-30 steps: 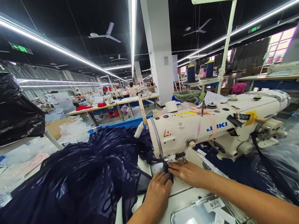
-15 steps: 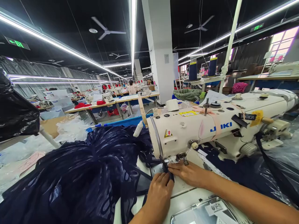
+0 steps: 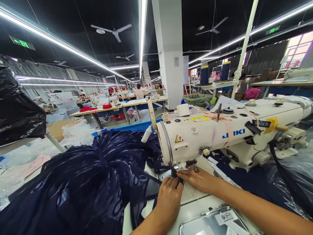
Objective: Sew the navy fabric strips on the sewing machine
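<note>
A cream sewing machine (image 3: pixel 220 133) stands on the white table (image 3: pixel 195 209). A large heap of dark navy sheer fabric (image 3: pixel 85 182) lies to its left, and a narrow strip of it runs under the presser foot (image 3: pixel 177 168). My left hand (image 3: pixel 168 199) presses flat on the fabric just in front of the foot, fingers together. Beside the needle on the right, my right hand (image 3: pixel 198 179) lies with its fingertips pinching the fabric edge.
A metal tray (image 3: pixel 215 222) with paper labels sits at the table's near edge. More navy fabric and clear plastic (image 3: pixel 281 179) lie under the machine arm at right. A black plastic bag (image 3: pixel 17 111) hangs at left. Thread cones (image 3: pixel 204 75) stand behind; other workstations and people fill the hall.
Both hands have crept slightly forward toward the presser foot with the fabric. The view has shifted a little; nothing was let go.
</note>
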Demonstrator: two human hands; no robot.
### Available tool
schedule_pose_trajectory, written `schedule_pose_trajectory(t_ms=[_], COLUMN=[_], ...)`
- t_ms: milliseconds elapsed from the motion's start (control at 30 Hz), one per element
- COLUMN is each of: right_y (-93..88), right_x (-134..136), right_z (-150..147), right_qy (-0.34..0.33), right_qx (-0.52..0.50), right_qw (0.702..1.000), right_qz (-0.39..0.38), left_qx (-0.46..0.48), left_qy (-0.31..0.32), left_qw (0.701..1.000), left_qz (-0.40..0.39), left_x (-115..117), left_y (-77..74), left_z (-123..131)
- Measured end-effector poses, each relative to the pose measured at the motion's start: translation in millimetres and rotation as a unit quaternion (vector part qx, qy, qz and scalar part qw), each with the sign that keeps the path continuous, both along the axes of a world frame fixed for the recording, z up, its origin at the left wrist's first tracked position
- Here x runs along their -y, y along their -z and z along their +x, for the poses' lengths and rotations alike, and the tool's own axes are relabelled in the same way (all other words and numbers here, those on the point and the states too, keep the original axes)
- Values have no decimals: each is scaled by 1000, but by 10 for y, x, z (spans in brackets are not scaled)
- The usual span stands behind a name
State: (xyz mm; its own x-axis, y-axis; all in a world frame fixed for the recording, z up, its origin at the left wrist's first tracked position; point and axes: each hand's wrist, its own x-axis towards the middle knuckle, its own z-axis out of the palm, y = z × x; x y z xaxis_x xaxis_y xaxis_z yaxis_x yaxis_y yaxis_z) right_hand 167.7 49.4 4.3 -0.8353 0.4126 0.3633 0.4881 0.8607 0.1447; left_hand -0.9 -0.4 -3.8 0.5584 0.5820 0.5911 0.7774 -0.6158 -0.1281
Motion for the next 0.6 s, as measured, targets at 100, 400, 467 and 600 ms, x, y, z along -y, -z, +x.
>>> schedule_pose_trajectory(t_ms=[100,400,467,600], right_y=[-6,-75,-82,-108], right_x=[13,6,-1,-5], right_z=[-4,-27,-31,-12], right_qy=[9,37,34,32], right_qx=[-18,8,3,-29], right_qw=[1000,999,999,998], right_qz=[1,-26,-34,-51], left_qx=[-7,7,8,2], left_qy=[-5,-4,0,-5], left_qw=[1000,1000,1000,999], left_qz=[13,29,30,36], left_x=[-1,-62,-63,10], left_y=[-17,2,4,1], left_z=[8,-3,-17,-108])
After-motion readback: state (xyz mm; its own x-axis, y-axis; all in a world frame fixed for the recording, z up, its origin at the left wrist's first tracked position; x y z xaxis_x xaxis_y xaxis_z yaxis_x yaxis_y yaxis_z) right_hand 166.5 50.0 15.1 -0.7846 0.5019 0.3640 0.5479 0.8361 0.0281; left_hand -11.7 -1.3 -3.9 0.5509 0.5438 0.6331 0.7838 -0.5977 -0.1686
